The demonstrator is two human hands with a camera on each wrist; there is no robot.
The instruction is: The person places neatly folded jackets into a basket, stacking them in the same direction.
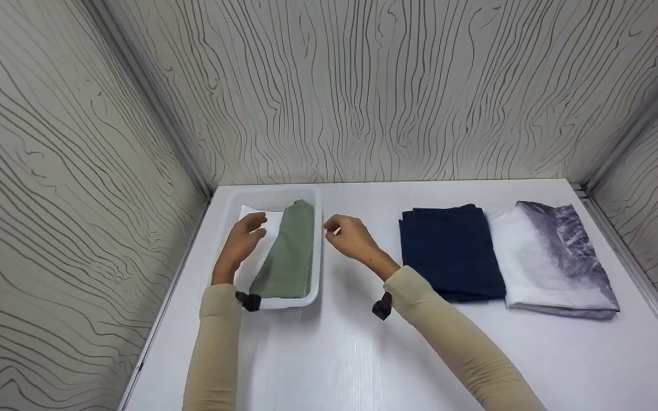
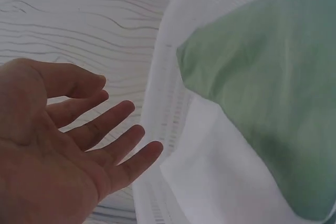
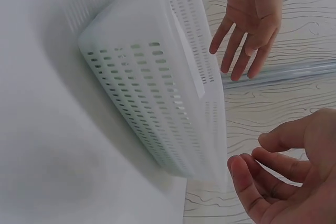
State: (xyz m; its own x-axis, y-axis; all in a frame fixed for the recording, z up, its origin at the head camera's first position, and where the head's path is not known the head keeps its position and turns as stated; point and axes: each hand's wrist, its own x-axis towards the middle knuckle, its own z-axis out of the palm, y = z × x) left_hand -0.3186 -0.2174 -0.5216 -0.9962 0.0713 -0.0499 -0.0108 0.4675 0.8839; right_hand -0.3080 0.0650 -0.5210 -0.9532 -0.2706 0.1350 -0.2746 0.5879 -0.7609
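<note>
A white perforated basket [image 1: 316, 268] stands at the left of the table, holding a folded green cloth [image 1: 289, 251] and a white cloth [image 1: 272, 224] partly under it. My left hand [image 1: 245, 237] hovers over the basket's left part, fingers spread and relaxed, holding nothing; in the left wrist view its palm [image 2: 63, 145] is bare. Just right of the basket is my right hand [image 1: 354, 237], its fingers loosely bent with a gap to the thumb. Nothing lies between them in the right wrist view, where the basket's side [image 3: 136, 87] shows beside that hand [image 3: 294, 171].
Right of my right hand lies a folded navy garment [image 1: 452, 251]. A folded white and grey patterned garment [image 1: 557, 260] sits against its right side. Wood-grain panels [image 1: 363, 91] rise behind and beside the white table [image 1: 317, 359].
</note>
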